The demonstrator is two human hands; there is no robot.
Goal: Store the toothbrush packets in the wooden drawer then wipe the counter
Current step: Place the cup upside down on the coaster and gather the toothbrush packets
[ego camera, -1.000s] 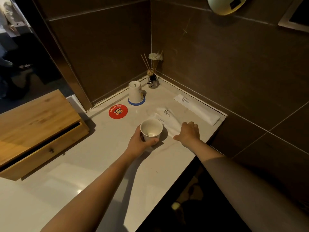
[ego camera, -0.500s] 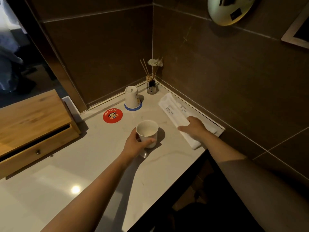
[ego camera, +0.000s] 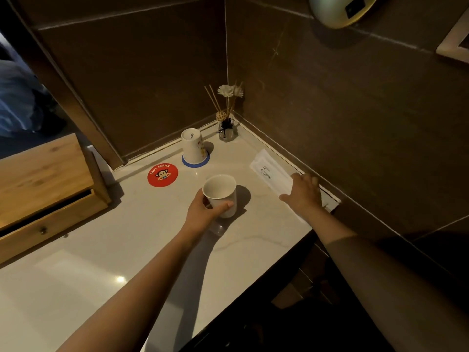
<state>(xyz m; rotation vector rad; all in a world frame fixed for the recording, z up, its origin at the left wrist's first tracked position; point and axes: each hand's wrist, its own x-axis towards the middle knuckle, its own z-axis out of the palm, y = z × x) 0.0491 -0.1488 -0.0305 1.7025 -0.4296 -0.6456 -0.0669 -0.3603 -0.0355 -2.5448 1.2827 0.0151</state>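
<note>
White toothbrush packets (ego camera: 269,170) printed "BRUSHING TEETH" lie stacked along the right wall on the pale counter (ego camera: 142,240). My right hand (ego camera: 303,193) rests palm down on their near end, fingers spread toward the wall; how many packets lie there I cannot tell. My left hand (ego camera: 204,212) grips an upright white cup (ego camera: 221,193) at mid-counter. The wooden drawer box (ego camera: 43,174) stands at the left, its drawer (ego camera: 48,226) pulled out a little, a dark gap above its front.
An upturned white cup (ego camera: 192,146) sits on a blue coaster. A red round coaster (ego camera: 162,175) lies beside it. A reed diffuser (ego camera: 225,125) fills the back corner. The counter's front edge (ego camera: 253,283) drops off to a dark floor.
My right hand has slid a packet from beside the cup over to the right wall, onto the packet lying there. My left hand stays on the cup.
</note>
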